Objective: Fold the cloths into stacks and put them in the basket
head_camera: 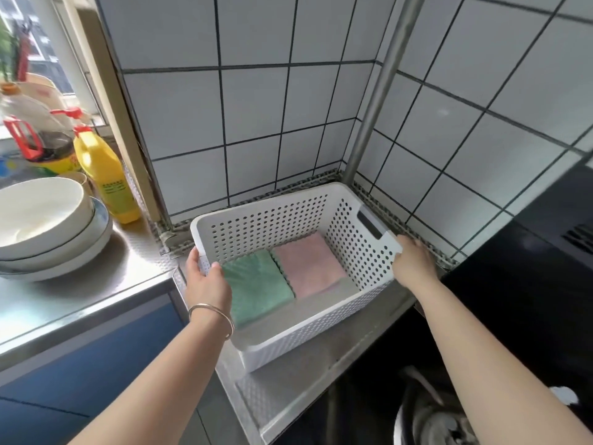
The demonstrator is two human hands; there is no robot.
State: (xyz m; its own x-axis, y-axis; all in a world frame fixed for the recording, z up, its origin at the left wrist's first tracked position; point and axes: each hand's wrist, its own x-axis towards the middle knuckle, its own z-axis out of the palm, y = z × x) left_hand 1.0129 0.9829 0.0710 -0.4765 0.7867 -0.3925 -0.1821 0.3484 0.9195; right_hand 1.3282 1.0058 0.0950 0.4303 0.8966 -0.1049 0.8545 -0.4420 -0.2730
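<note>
White perforated basket [288,319] sits between hands, long axis lower-left to upper-right; left hand [205,277] grips near-left rim, right hand [414,255] grips far-right handle end; green [256,284] and pink [308,268] cloth stacks inside.

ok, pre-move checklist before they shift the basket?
1. Green cloth stack inside white perforated basket: ok.
2. Pink cloth stack beside it, folded flat: ok.
3. Left hand grips the left rim: ok.
4. Right hand on the right end by the handle slot: ok; how firm the grip is, cannot tell.
5. Basket base flat on the steel counter: ok.
6. Any cloths left outside the basket: cannot tell.
</note>
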